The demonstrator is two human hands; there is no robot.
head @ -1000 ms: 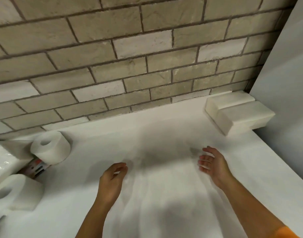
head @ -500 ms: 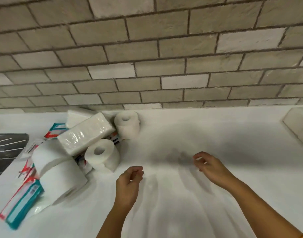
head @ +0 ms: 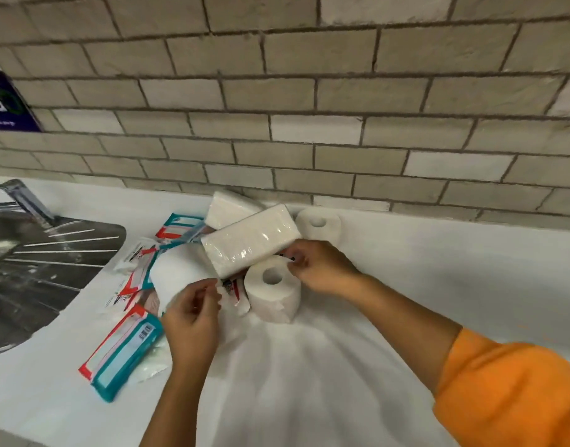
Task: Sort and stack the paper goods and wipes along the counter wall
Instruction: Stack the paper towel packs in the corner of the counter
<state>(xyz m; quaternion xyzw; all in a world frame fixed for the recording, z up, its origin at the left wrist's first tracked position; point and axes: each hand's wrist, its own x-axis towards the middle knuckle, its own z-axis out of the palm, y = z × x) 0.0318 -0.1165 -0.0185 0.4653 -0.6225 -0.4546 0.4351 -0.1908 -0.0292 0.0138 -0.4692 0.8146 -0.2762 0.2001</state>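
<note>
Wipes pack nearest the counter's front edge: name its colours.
The wipes pack is teal with red edging and a white panel, shown best in the head view.

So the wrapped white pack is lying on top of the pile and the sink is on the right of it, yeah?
Not quite. The wrapped white pack does lie on top of the pile, but the sink is on the left of it, not the right. The head view shows this.

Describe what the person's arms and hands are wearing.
The left hand and right hand are bare: no gloves, rings or watch visible. An orange sleeve covers the right arm above the forearm; the left forearm is uncovered as far as the frame shows.
</note>
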